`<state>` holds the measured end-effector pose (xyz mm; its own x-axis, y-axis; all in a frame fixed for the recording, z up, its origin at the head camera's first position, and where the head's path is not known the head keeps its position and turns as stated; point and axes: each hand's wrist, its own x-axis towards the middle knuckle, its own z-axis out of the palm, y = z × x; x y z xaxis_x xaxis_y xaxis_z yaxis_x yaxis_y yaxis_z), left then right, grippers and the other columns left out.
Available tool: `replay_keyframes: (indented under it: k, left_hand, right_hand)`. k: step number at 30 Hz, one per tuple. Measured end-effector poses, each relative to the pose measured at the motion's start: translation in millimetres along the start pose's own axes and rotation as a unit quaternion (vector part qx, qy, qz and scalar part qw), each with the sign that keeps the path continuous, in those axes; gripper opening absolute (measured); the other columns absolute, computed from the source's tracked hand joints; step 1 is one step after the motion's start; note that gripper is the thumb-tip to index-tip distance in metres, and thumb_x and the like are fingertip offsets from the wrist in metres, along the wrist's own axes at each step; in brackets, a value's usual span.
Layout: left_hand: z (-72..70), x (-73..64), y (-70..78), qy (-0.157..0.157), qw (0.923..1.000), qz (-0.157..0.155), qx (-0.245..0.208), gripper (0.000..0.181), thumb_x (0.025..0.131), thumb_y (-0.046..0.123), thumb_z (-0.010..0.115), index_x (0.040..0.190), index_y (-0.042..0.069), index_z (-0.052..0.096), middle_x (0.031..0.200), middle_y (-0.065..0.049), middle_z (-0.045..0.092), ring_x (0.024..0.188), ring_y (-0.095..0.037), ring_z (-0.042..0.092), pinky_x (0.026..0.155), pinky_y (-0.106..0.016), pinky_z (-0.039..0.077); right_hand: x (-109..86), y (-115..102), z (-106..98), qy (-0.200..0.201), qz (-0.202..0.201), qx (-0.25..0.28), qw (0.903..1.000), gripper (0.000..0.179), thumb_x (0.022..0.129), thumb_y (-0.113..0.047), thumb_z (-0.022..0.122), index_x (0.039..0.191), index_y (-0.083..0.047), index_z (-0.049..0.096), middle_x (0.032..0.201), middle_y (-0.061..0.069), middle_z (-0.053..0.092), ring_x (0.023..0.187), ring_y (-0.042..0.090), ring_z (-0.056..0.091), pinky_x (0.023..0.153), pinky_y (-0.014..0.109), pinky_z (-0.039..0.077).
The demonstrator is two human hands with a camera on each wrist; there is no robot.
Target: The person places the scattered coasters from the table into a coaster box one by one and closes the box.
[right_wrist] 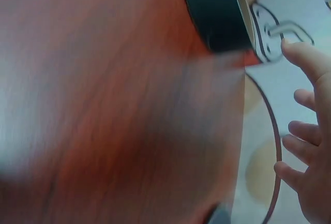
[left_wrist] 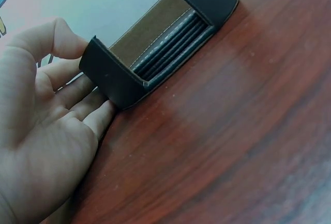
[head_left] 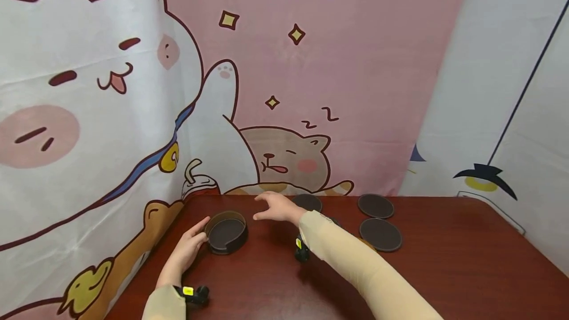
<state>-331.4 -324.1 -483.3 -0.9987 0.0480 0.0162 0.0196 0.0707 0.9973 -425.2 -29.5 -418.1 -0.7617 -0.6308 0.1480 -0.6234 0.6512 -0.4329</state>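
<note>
A round dark coaster holder (head_left: 227,233) with a brown lining stands on the left of the table. Through the slot in its wall, several stacked dark coasters (left_wrist: 173,48) show in the left wrist view. My left hand (head_left: 188,248) rests against the holder's left outer side, thumb and fingers touching the wall. My right hand (head_left: 281,208) hovers right of the holder, thumb and fingers spread, holding nothing. Behind it lies a loose round dark coaster (head_left: 309,202), partly hidden by the hand.
Further right lie two more dark coasters, a far coaster (head_left: 375,206) and a nearer coaster (head_left: 380,235). Something orange (head_left: 368,244) peeks out beside the right sleeve, mostly hidden. A printed cartoon curtain (head_left: 346,88) hangs behind the reddish-brown table (head_left: 458,260).
</note>
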Motion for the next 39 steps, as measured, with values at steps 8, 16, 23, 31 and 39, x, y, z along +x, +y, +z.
replay_keyframes:
  k: [8, 16, 23, 31, 39]
  left_hand:
    - [-0.1, -1.1, -0.5, 0.0, 1.0, 0.0, 0.002, 0.065, 0.089, -0.003, 0.042, 0.152, 0.005, 0.028, 0.158, -0.014, 0.018, 0.141, -0.023, 0.019, 0.101, -0.018, 0.029]
    - [-0.1, -1.2, -1.7, 0.003, 1.0, 0.001, 0.001, 0.066, 0.088, -0.004, 0.041, 0.152, 0.002, 0.027, 0.158, -0.017, 0.016, 0.14, -0.026, 0.019, 0.085, -0.007, 0.034]
    - [1.8, -0.4, -2.3, 0.008, 0.9999, 0.003, -0.011, 0.067, 0.086, -0.005, 0.042, 0.152, 0.001, 0.027, 0.157, -0.016, 0.02, 0.137, -0.025, 0.023, 0.086, -0.008, 0.034]
    - [1.8, -2.0, -2.9, 0.014, 0.9998, 0.006, -0.009, 0.066, 0.086, -0.005, 0.041, 0.151, 0.0, 0.028, 0.157, -0.016, 0.019, 0.133, -0.025, 0.024, 0.086, -0.009, 0.034]
    - [2.6, -0.8, -1.9, 0.016, 0.9998, 0.006, -0.009, 0.066, 0.086, -0.006, 0.042, 0.151, 0.001, 0.029, 0.157, -0.016, 0.019, 0.136, -0.025, 0.023, 0.086, -0.009, 0.034]
  right_hand:
    - [-26.3, 54.2, -22.1, 0.054, 0.028, 0.023, 0.9979, 0.07, 0.079, -0.041, 0.075, 0.136, -0.007, 0.055, 0.137, 0.011, 0.051, 0.125, 0.029, 0.047, 0.101, 0.046, 0.039]
    - [-49.2, 96.2, -29.7, 0.08, 0.054, 0.012, 0.9953, 0.076, 0.077, -0.043, 0.076, 0.137, -0.002, 0.052, 0.135, 0.017, 0.053, 0.126, 0.034, 0.045, 0.101, 0.05, 0.037]
    - [-54.5, 113.6, -27.1, 0.06, 0.114, 0.011, 0.9916, 0.084, 0.074, -0.047, 0.078, 0.14, -0.004, 0.05, 0.139, 0.016, 0.049, 0.129, 0.034, 0.042, 0.102, 0.055, 0.034]
    - [-52.6, 118.8, -17.2, 0.035, 0.168, 0.007, 0.9852, 0.087, 0.072, -0.05, 0.079, 0.142, -0.007, 0.048, 0.139, 0.016, 0.049, 0.13, 0.036, 0.04, 0.097, 0.069, 0.026]
    - [-44.3, 124.7, -9.6, 0.035, 0.199, -0.018, 0.9792, 0.088, 0.067, -0.053, 0.081, 0.139, -0.011, 0.053, 0.135, 0.012, 0.054, 0.128, 0.036, 0.041, 0.095, 0.069, 0.025]
